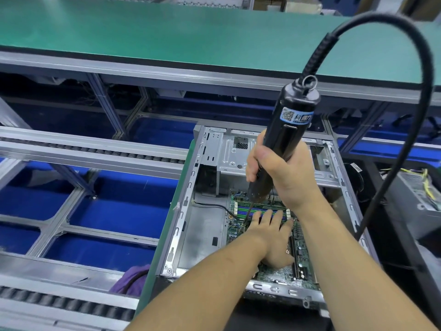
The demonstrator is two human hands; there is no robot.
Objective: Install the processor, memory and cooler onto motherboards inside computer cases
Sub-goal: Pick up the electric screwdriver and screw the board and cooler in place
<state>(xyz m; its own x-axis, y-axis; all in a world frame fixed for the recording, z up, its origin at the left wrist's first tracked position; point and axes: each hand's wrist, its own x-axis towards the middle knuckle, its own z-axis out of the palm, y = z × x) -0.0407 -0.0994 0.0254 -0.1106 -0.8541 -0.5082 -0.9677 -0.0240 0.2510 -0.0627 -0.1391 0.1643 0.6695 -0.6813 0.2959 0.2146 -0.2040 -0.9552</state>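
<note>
Two forearms fill the near edge, both reaching into the open computer case [188,199] lying on its side. Left hand [272,237] rests flat, fingers straight and spread, palm down on the motherboard [281,274], over what is probably the cooler/socket area; whatever is beneath is hidden, so can't tell if a cooler sits there. Fingertips point away from the camera, just touching the memory slots [260,210] running left-right across the far end of the board.

Right hand [274,163] is higher, wrapped around the black electric screwdriver [286,139], thumb toward the camera. Tool's long axis is near vertical, top leaning slightly right and toward the camera, cable [405,68] looping up and over to the right. Bit tip [247,217] comes down just left of the left hand's index finger, at or very near the board surface; actual contact with a screw too small to confirm.

Key relation: the fastening point lies directly below the right hand, immediately left of the left fingertips. Judged step: driving a screw while the left hand steadies the part. The driver needs to stay plumb; a slip would land on board traces.

Purple cloth [131,279] lies left of the case, green counter [167,32] beyond.
</note>
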